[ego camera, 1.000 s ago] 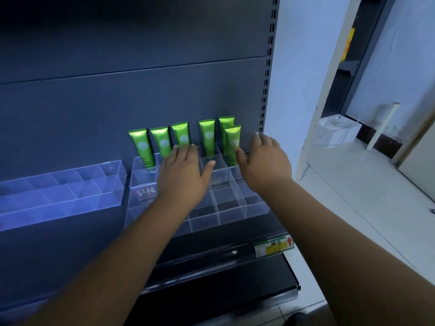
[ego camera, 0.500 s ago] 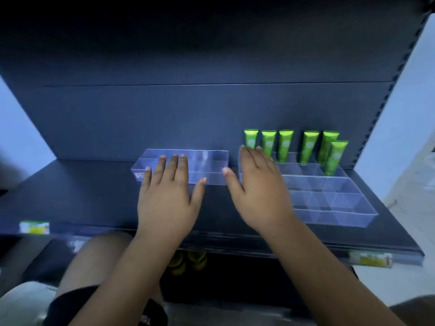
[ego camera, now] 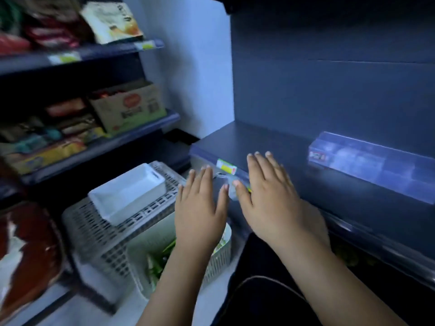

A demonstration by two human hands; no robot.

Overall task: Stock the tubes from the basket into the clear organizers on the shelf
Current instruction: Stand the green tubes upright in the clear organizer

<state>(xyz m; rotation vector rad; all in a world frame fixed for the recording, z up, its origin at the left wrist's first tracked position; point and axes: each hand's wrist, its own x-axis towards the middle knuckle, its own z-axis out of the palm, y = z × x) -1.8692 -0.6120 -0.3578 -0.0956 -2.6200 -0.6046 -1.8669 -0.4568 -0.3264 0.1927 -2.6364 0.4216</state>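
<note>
**A:** Where are the tubes [ego camera: 160, 260]?

**B:** Lower middle of the frame, down in the basket [ego camera: 220, 256]. Only a few green slivers show. The left forearm crosses over them and motion blur smears the rest, so I can't count them.

**A:** And the hands?

**B:** Both are flat, palms down, with the fingers straight and a little spread. Neither holds anything. The left hand [ego camera: 200, 215] hangs above the basket. The right hand [ego camera: 270, 201] is over the front edge of the dark shelf [ego camera: 259, 142], just beside a yellow and white price tag [ego camera: 226, 166]. I can't tell whether it touches the shelf.

**A:** Can you see the organizer?

**B:** One clear organizer [ego camera: 367, 161] stands on the shelf at the right, well apart from the hands. The frame edge cuts off its far end. Its dividers are blurred and I see no green in the part that shows. The small label on its near end is unreadable.

**A:** Anything left of the basket?

**B:** A grey slotted crate [ego camera: 98, 231] touches it, with a white tray [ego camera: 127, 194] resting on top. Behind them, at the upper left, other shelves carry a cardboard box [ego camera: 131, 107] and packets [ego camera: 110, 20]. The print on them is too smeared to read.

**A:** And the bottom edge?

**B:** Dark cloth [ego camera: 266, 300] lies between the forearms, and I can't make out what it is.
</note>
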